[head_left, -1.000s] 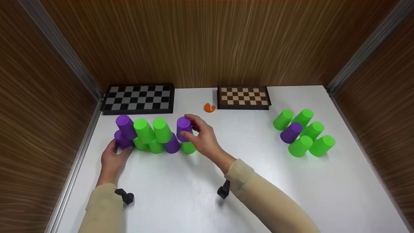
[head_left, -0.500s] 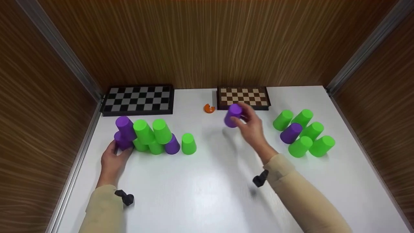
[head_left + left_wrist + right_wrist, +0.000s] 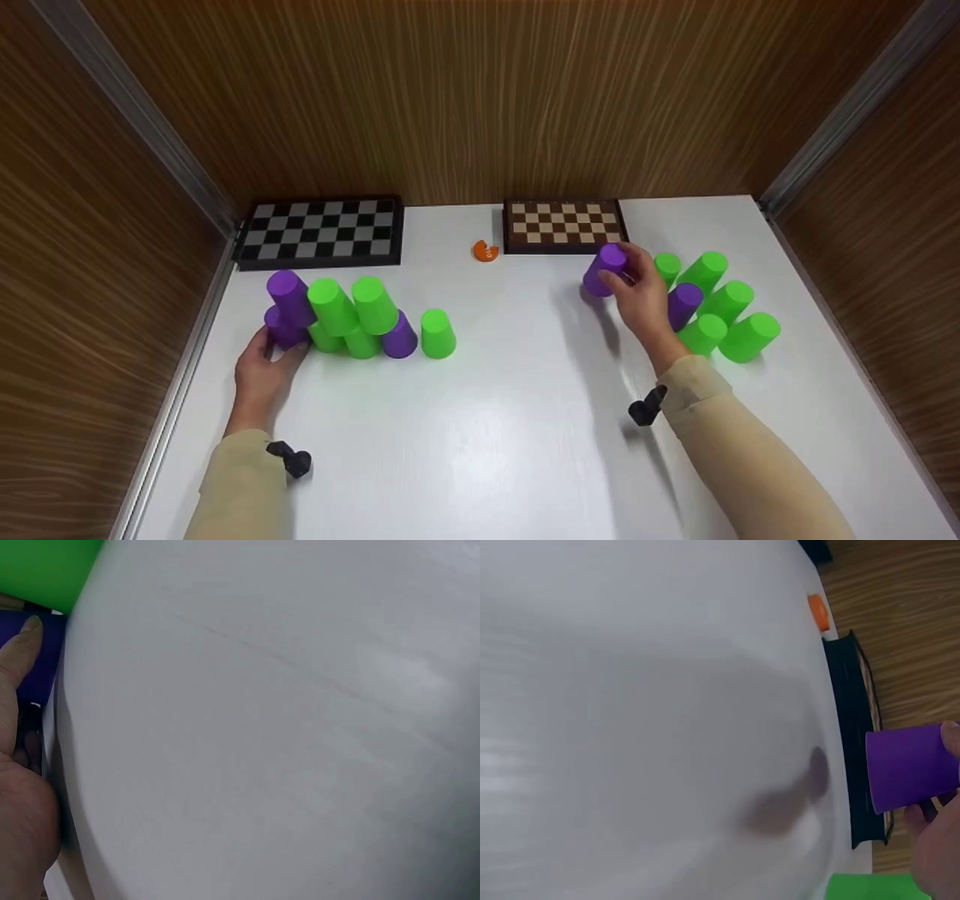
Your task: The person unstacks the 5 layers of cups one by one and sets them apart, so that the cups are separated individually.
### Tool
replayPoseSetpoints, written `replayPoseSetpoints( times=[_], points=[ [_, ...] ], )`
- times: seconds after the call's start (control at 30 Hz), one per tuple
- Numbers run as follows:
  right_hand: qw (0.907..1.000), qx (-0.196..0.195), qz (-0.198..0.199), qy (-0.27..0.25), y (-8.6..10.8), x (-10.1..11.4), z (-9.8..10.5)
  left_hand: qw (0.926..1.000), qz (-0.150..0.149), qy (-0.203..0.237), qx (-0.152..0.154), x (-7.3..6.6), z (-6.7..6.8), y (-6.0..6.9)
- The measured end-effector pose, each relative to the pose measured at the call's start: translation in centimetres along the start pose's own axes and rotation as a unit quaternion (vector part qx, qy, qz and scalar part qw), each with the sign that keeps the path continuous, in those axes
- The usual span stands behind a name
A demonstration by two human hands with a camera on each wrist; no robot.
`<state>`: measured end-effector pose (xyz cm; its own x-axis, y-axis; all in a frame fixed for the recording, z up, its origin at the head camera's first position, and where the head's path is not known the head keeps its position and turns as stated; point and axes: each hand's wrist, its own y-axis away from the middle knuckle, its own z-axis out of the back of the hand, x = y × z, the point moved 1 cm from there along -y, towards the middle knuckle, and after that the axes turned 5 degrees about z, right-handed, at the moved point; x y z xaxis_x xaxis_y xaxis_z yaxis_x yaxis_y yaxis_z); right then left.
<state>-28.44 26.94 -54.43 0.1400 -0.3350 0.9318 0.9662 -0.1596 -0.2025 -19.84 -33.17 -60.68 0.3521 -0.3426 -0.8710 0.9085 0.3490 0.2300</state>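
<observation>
My right hand (image 3: 641,300) grips a purple cup (image 3: 604,271) just left of the right-hand cup group; in the right wrist view the same purple cup (image 3: 911,767) hangs above the table. My left hand (image 3: 261,375) has thumb and fingers around the leftmost lower purple cup (image 3: 283,327). On the lower row at the left rest a purple cup (image 3: 291,298) and two green cups (image 3: 332,307) (image 3: 375,304). That row ends in a purple cup (image 3: 400,337), with a green cup (image 3: 438,334) standing apart to its right.
Several green cups (image 3: 726,301) and one purple cup (image 3: 684,305) stand at the right. Behind are a black-and-grey board (image 3: 319,231), a brown-and-cream board (image 3: 564,223) and a small orange piece (image 3: 485,251) between them. Wood-grained walls enclose the white table (image 3: 480,420).
My right hand has carried the purple cup from above the lone green cup rightward to beside the right-hand group. My left hand has stayed at the leftmost purple cup.
</observation>
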Motion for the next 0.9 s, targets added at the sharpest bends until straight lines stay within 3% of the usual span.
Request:
replayPoseSetpoints(
  times=[0.47,0.9],
  points=[
    [0.999,-0.01,-0.035,0.027,0.0,-2.7,0.8,0.9998,-0.013,0.013,-0.005,-0.2,-0.4,0.3],
    [0.999,-0.012,-0.036,0.023,-0.2,-3.5,0.3,0.9998,-0.013,0.015,-0.003,-0.2,0.0,0.4]
  ],
)
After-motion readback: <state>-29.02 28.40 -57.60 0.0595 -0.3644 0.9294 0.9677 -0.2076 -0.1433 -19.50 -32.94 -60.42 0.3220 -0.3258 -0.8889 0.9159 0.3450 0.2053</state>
